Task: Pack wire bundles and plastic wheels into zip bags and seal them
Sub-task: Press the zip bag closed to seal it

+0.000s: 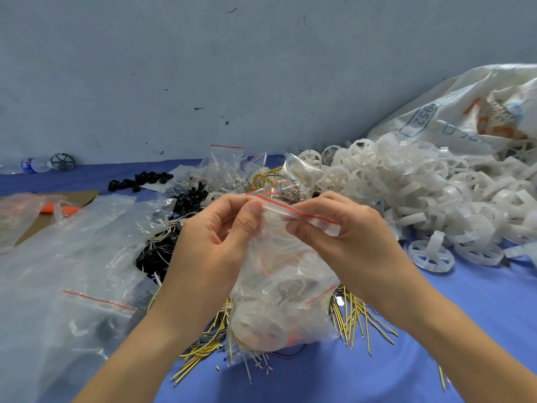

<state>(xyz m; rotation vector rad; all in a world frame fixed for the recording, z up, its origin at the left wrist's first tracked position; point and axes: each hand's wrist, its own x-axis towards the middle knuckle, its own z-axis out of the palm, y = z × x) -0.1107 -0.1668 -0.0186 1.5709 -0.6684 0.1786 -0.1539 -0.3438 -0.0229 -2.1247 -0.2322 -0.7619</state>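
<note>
I hold a clear zip bag (pixel 279 289) with a red-lined top above the blue table. White plastic wheels and thin wires show through its film. My left hand (pixel 215 242) pinches the left end of the zip strip between thumb and forefinger. My right hand (pixel 345 231) pinches the strip further right, its fingers curled over the red line. Loose yellow-green wires (pixel 357 318) lie under the bag. A big heap of white plastic wheels (pixel 421 193) fills the right side.
Large clear plastic bags (pixel 72 271) cover the left. Black rings (pixel 139 181) and empty zip bags (pixel 223 164) lie at the back, near a water bottle (pixel 32 165). A white woven sack (pixel 470 109) rises at the far right. A grey-blue wall stands behind.
</note>
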